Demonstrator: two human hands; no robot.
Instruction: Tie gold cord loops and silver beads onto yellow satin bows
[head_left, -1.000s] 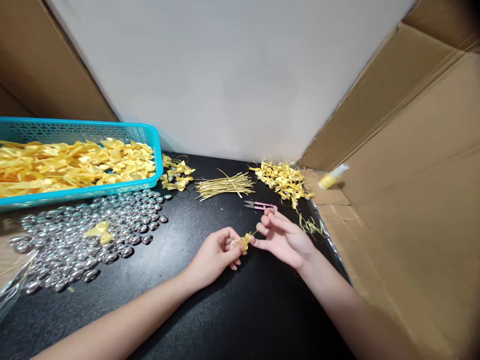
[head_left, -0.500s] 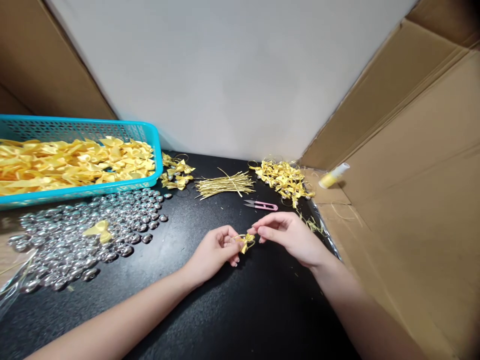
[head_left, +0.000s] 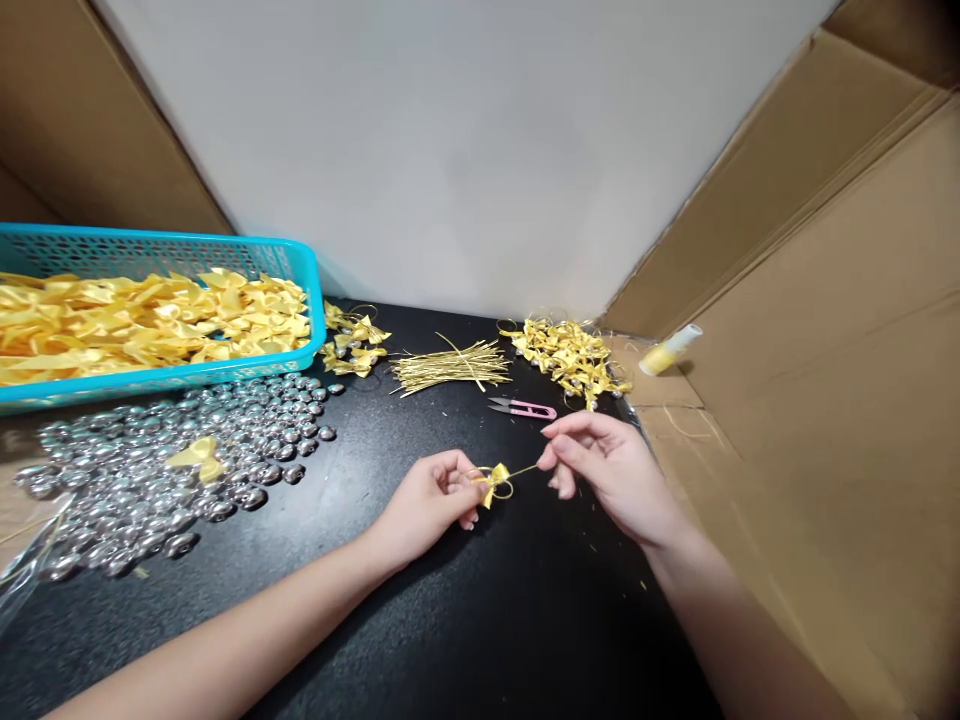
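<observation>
Between the thumb and fingers of my left hand point(head_left: 439, 492) is a small yellow ribbon bow point(head_left: 496, 482), with a loop of gold cord around it. A straight stretch of gold cord point(head_left: 523, 470) runs from the bow to my right hand point(head_left: 596, 458), whose thumb and index finger pinch its end. Just beyond my right fingertips lie pink thread snips point(head_left: 523, 408), blades pointing left. Farther back is a bundle of cut gold cords point(head_left: 452, 368). My left fingers hide part of the bow.
A turquoise basket point(head_left: 314, 300) of yellow bows stands at the left. Silver beads point(head_left: 150, 490) spread before it, a loose bow point(head_left: 201, 460) on top. Corded bows lie in a big pile point(head_left: 566, 352) and a small pile point(head_left: 352, 340). A yellow-white tube point(head_left: 670, 350) stands right, beside cardboard walls.
My right hand has moved right, away from the bow, drawing the gold cord out straight. My left hand keeps its hold on the bow in nearly the same place.
</observation>
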